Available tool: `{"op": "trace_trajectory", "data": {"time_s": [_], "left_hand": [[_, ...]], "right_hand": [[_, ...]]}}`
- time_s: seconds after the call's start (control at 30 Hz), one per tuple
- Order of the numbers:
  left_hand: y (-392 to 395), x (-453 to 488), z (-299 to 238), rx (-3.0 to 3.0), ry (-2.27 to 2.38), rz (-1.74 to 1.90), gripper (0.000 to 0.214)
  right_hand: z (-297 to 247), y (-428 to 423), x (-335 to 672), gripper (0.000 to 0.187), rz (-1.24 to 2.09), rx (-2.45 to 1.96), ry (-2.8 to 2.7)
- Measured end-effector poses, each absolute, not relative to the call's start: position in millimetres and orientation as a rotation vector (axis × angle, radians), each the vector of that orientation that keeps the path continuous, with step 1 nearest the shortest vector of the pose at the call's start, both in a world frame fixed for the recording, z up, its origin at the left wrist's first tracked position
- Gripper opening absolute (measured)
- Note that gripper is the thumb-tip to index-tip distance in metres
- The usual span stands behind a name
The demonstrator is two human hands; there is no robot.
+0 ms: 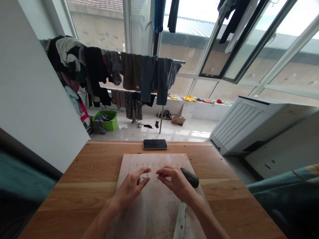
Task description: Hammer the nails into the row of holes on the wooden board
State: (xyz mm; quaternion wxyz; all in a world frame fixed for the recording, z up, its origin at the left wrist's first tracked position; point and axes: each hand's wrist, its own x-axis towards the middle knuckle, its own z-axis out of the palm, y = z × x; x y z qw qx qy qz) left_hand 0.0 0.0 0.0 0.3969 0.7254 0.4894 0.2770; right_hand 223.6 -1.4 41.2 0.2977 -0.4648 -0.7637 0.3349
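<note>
My left hand [132, 186] and my right hand [174, 181] rest over a pale wooden board [154, 205] on a wooden table [82, 186]. Each hand pinches its thumb and forefinger together near the board's middle, and something small and thin, like a nail, shows between them. I cannot make out what it is. A row of small nails or holes [154, 164] runs across the board's far part. A dark tool handle [190, 177] lies just behind my right hand, and a pale strip [181, 217] lies under my right forearm.
A black phone [155, 144] lies at the table's far edge. Beyond stands a drying rack [139, 74] hung with clothes, a green basket [107, 121] on the floor, a white appliance [251, 122] at right and large windows.
</note>
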Motion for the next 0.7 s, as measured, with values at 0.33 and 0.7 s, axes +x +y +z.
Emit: {"op": "trace_trajectory", "data": {"time_s": [0.33,0.7], "left_hand": [[-86.2,-81.1,-33.8,2.427,1.514,0.927,0.027],[-114.3,-90.3,-62.2,2.639,1.753,0.986,0.034]], "right_hand": [[4.7,-81.5,310.1,0.03,0.267,-1.576,-1.69],[-48.1,-118.2,336.6,0.043,0.206,-1.926,-1.593]]}}
